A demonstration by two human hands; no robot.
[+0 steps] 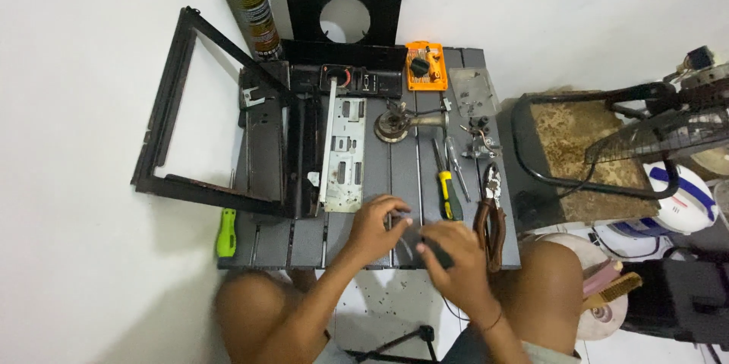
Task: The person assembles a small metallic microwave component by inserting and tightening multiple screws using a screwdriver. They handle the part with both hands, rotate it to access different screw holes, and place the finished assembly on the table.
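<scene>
Both hands meet over a small part at the near edge of the low slatted table (380,174), tool coming in from the right.

Left hand (373,226) is curled, fingertips pinching a small dark part (401,220), too blurred to name. It sits just right of the left fingers and just left of the right hand (456,258). The right hand is closed around a dark-handled tool (439,252), long axis slanting from lower right up-left toward the part; tip not clear. Left hand nearer the part, touching it.

Counts: two hands, one pinched part, one held tool, one yellow-green screwdriver (448,191) lying lengthwise just beyond the right hand, one pair of brown-handled pliers (491,220) right of it, one green-handled tool (225,232) at the left edge, one spray can (247,6), one orange multimeter (425,66).
</scene>
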